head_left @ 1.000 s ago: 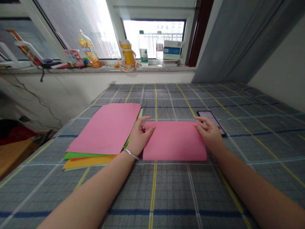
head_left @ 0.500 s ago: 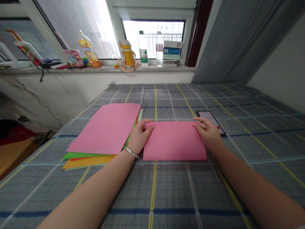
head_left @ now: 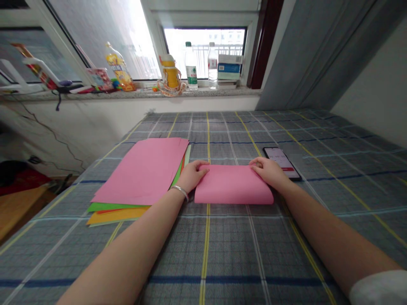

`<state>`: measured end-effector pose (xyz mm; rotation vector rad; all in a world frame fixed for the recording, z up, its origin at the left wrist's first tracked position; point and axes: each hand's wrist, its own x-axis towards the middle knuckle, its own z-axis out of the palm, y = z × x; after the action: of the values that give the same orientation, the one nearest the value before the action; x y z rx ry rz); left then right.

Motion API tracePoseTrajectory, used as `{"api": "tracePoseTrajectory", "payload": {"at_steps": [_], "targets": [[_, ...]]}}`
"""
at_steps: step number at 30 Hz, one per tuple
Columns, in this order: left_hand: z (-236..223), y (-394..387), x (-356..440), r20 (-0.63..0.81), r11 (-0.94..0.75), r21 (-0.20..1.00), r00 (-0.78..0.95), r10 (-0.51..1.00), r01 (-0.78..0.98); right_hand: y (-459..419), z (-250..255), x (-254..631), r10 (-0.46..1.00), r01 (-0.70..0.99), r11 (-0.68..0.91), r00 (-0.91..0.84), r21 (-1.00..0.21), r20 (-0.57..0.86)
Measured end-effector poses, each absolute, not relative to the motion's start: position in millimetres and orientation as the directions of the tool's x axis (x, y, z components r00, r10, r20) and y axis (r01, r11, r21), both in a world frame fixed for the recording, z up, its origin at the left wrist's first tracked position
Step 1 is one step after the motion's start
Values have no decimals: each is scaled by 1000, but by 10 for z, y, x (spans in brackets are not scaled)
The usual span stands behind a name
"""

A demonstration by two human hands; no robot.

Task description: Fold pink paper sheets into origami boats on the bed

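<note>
- Left hand (head_left: 191, 176): thumb on top, fingers behind, pinching far left corner of pink sheet (head_left: 233, 186).
- Right hand (head_left: 270, 171): same pinch, far right corner.
- Pink sheet: center, on plaid cloth (head_left: 178, 254), bent over, near edge rounded, far edge between both hands.
- Paper stack (head_left: 143, 169): left of the sheet, pink on top, green, red and orange edges poking out near side; left hand just beside it.
- Phone (head_left: 281, 163): lying screen up, just beyond right hand, on the right; contact can't be told.
- Silver bracelet (head_left: 181, 192): left wrist.
- Windowsill (head_left: 216, 91), far side: yellow flask (head_left: 172, 76), green-capped bottle (head_left: 191, 72), stacked boxes (head_left: 229, 67).
</note>
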<state>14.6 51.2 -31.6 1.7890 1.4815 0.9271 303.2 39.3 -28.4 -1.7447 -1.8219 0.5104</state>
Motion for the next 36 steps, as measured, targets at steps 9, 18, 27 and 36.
{"api": "tracePoseTrajectory", "payload": {"at_steps": [9, 18, 27, 36], "targets": [[-332, 690, 133, 117, -157, 776, 105, 988, 611, 612, -316, 3011, 994, 786, 89, -33, -612, 102], [-320, 604, 159, 139, -169, 793, 96, 986, 585, 571, -281, 3004, 995, 795, 97, -75, -599, 62], [-311, 589, 180, 106, -125, 817, 66, 992, 563, 576, -338, 3041, 994, 734, 81, -10, -674, 108], [-311, 616, 204, 145, -195, 680, 130, 981, 707, 603, -309, 3024, 993, 837, 104, -56, -538, 104]]}}
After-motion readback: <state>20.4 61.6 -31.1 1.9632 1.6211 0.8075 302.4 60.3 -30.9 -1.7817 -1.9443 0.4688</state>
